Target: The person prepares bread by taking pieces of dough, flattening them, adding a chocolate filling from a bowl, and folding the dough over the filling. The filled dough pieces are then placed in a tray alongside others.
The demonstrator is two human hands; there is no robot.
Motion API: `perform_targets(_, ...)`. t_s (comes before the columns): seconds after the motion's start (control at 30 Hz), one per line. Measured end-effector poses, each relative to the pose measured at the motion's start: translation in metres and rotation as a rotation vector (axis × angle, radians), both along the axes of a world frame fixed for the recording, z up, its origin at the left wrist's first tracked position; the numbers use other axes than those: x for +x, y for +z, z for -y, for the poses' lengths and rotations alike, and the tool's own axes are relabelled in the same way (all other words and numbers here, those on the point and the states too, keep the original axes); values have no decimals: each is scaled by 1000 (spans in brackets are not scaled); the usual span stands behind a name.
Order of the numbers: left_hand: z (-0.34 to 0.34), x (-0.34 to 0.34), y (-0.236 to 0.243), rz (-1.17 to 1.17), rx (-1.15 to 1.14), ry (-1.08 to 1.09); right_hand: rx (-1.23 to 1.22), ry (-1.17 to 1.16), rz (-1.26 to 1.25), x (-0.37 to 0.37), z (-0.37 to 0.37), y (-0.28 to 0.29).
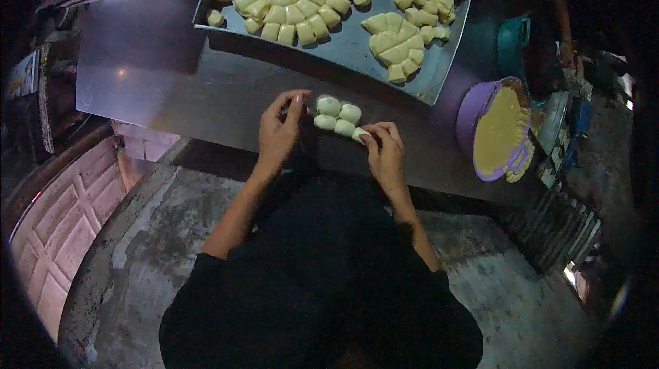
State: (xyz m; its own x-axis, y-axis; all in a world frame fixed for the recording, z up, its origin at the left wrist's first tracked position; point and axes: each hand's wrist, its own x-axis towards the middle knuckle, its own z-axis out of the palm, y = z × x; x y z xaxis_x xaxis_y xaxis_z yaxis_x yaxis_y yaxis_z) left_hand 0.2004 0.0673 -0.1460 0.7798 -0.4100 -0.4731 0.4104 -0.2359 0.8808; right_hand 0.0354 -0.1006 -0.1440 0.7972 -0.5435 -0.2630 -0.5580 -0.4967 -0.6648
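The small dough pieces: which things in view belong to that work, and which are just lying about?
In the work:
small dough pieces
left hand, beside them
right hand, at the end piece
table under them
probably the dough tray and purple tub

Seemingly just about:
green container
pale panelled board

The dough pieces (pixel 349 113) look smooth and matt, the tray (pixel 350 43) metallic, the basin (pixel 469 120) plastic, the floor (pixel 508 300) rough.
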Motion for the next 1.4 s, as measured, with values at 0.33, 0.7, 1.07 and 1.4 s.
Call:
perform_targets(0.33, -28, 23, 6, -25, 32, 215, -401, 169, 10, 19, 87, 36)
perform_targets(0.7, -34, -72, 33, 109, 85, 152, -1002, 580, 126, 99, 208, 4)
perform_targets(1.07, 49, -186, 87, 266, -127, 21, 228, 195, 350, 29, 180, 77)
perform_targets(1.4, 153, -238, 163, 469, -616, -112, 818, 39, 774, -183, 114, 195)
